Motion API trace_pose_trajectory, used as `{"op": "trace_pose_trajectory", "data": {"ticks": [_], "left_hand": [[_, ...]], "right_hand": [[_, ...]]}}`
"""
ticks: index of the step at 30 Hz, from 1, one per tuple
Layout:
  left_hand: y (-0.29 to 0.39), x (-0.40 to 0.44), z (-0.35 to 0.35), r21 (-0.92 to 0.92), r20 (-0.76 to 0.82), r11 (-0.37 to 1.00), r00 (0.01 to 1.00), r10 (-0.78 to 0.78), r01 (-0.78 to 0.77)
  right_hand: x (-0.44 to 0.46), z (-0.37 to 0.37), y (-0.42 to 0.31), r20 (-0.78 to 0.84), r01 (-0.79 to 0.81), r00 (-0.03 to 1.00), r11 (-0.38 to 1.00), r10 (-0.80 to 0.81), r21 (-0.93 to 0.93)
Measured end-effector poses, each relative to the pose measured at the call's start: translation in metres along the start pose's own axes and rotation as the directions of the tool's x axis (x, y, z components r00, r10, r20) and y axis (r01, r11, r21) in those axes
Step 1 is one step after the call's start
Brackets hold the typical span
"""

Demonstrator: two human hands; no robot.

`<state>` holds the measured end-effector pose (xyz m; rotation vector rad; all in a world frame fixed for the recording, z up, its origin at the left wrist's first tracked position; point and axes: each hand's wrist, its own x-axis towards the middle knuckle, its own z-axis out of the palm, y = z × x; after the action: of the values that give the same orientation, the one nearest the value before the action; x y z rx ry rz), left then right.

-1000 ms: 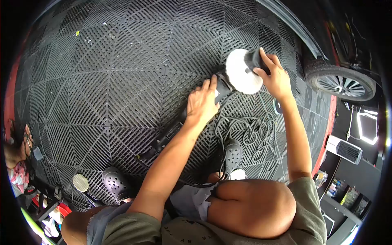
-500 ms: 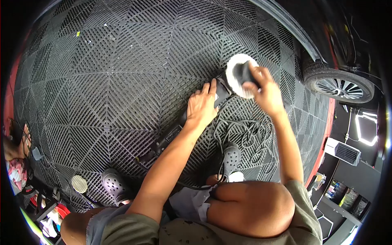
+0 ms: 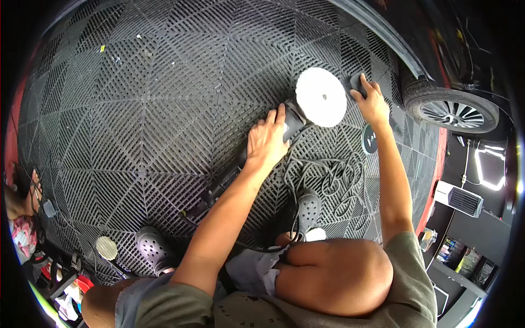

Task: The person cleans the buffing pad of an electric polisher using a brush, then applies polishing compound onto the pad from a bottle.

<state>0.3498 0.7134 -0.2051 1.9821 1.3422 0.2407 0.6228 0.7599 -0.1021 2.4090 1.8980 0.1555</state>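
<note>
A black machine polisher [image 3: 221, 188] lies slanting over the floor, its round white pad [image 3: 321, 97] facing up toward me. My left hand [image 3: 266, 136] is wrapped over the polisher's body just behind the pad. To the right of the pad, and apart from it, my right hand [image 3: 374, 104] grips a small, dark grey, rounded thing [image 3: 358, 85] whose kind I cannot make out. A dark round object with a pale rim [image 3: 369, 139] sits beside my right forearm, which partly covers it.
A coiled black cord [image 3: 333, 177] lies on the ribbed floor tiles [image 3: 180, 109] near my feet. A car wheel [image 3: 454, 113] stands at the right. A second round pad [image 3: 106, 247] is at lower left, near another person's foot [image 3: 35, 191]. A white air cooler [image 3: 458, 198] is far right.
My right hand has moved right, taking the dark grey thing off the white pad. The pad's face now shows fully, and the round object by my forearm has come into view. My left hand stays put.
</note>
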Motion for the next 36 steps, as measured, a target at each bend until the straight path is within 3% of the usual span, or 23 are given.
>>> {"op": "trace_pose_trajectory", "data": {"ticks": [1, 3, 4, 5, 7, 8, 9, 11, 12, 13, 15, 17, 19, 20, 21, 23, 24, 27, 31, 33, 35, 36], "left_hand": [[-0.002, 0.001, 0.003, 0.014, -0.026, 1.000, 1.000, 0.011, -0.011], [-0.002, -0.001, 0.008, 0.046, -0.089, 0.999, 0.996, 0.030, -0.026], [-0.002, -0.001, 0.007, 0.029, -0.068, 0.999, 0.998, 0.015, -0.013], [-0.002, 0.000, 0.007, 0.017, -0.054, 1.000, 0.999, 0.010, -0.009], [-0.003, -0.001, 0.005, 0.015, -0.075, 1.000, 0.997, 0.027, -0.026], [-0.002, 0.000, 0.003, 0.024, -0.061, 0.999, 0.998, 0.023, -0.021], [-0.003, 0.000, 0.002, 0.035, -0.039, 0.999, 0.999, 0.020, -0.019], [-0.002, 0.002, 0.000, 0.030, -0.020, 1.000, 1.000, -0.004, 0.004], [-0.001, 0.003, 0.001, 0.043, -0.014, 0.999, 1.000, 0.003, -0.003], [-0.001, 0.002, 0.003, 0.055, -0.004, 0.998, 1.000, -0.001, 0.002], [-0.003, -0.001, 0.006, 0.067, -0.004, 0.998, 1.000, 0.002, -0.002], [-0.004, 0.000, 0.007, 0.061, -0.048, 0.998, 0.998, 0.037, -0.034], [-0.004, 0.004, 0.002, 0.045, -0.032, 0.999, 0.999, 0.009, -0.007], [-0.003, 0.002, 0.002, 0.026, -0.003, 1.000, 1.000, -0.016, 0.016], [0.000, -0.001, 0.003, 0.023, -0.002, 1.000, 1.000, -0.015, 0.015], [0.002, 0.000, 0.002, 0.087, 0.008, 0.996, 1.000, -0.007, 0.006], [0.002, 0.001, 0.001, 0.097, 0.009, 0.995, 1.000, -0.007, 0.006], [-0.002, 0.001, 0.003, 0.055, -0.021, 0.998, 1.000, 0.015, -0.014], [-0.003, 0.002, 0.001, -0.006, -0.037, 1.000, 0.999, 0.003, -0.003], [-0.002, 0.001, 0.001, 0.010, -0.038, 1.000, 0.999, 0.014, -0.013], [-0.001, -0.001, 0.002, 0.037, -0.039, 0.999, 0.999, 0.020, -0.019], [-0.002, 0.000, 0.003, 0.046, -0.051, 0.999, 0.998, 0.024, -0.021]], "right_hand": [[0.001, -0.005, -0.004, -0.020, -0.011, 1.000, 0.999, 0.012, 0.049], [-0.017, -0.017, -0.033, -0.160, 0.210, 0.974, 0.915, -0.163, 0.343], [-0.036, -0.034, -0.066, -0.182, 0.312, 0.948, 0.884, -0.262, 0.349], [-0.050, -0.043, -0.087, -0.071, 0.375, 0.926, 0.891, -0.370, 0.254], [-0.041, -0.012, -0.080, -0.024, 0.333, 0.940, 0.898, -0.341, 0.286], [-0.023, -0.006, -0.066, -0.103, 0.304, 0.951, 0.945, -0.292, 0.124], [-0.004, -0.008, -0.055, -0.054, 0.166, 0.985, 0.984, -0.163, 0.059], [0.011, -0.020, -0.034, 0.010, 0.112, 0.994, 0.994, -0.112, 0.018], [0.004, -0.026, -0.038, -0.094, 0.210, 0.975, 0.971, -0.200, 0.113], [-0.013, -0.042, -0.059, -0.084, 0.281, 0.960, 0.930, -0.269, 0.238], [-0.047, -0.038, -0.083, 0.033, 0.459, 0.881, 0.868, -0.473, 0.192], [-0.033, -0.017, -0.070, 0.010, 0.408, 0.909, 0.896, -0.416, 0.176], [0.008, -0.005, -0.045, -0.088, 0.250, 0.966, 0.965, -0.243, 0.078], [0.019, -0.010, -0.038, -0.034, 0.152, 0.988, 0.986, -0.150, 0.070], [0.023, -0.018, -0.034, -0.066, 0.155, 0.986, 0.986, -0.150, 0.067], [0.019, -0.022, -0.034, -0.080, 0.026, 0.997, 0.982, -0.012, 0.184], [0.008, -0.029, -0.047, -0.064, 0.003, 0.998, 0.975, 0.011, 0.221], [-0.041, -0.020, -0.095, -0.021, -0.001, 1.000, 0.995, 0.003, 0.104], [-0.068, -0.039, -0.120, 0.067, 0.068, 0.995, 0.987, -0.079, 0.147], [-0.048, -0.041, -0.097, 0.044, 0.009, 0.999, 0.963, -0.021, 0.270], [-0.030, -0.037, -0.074, -0.007, -0.134, 0.990, 0.945, 0.143, 0.299], [-0.025, -0.032, -0.072, -0.007, -0.136, 0.989, 0.946, 0.145, 0.294]]}}
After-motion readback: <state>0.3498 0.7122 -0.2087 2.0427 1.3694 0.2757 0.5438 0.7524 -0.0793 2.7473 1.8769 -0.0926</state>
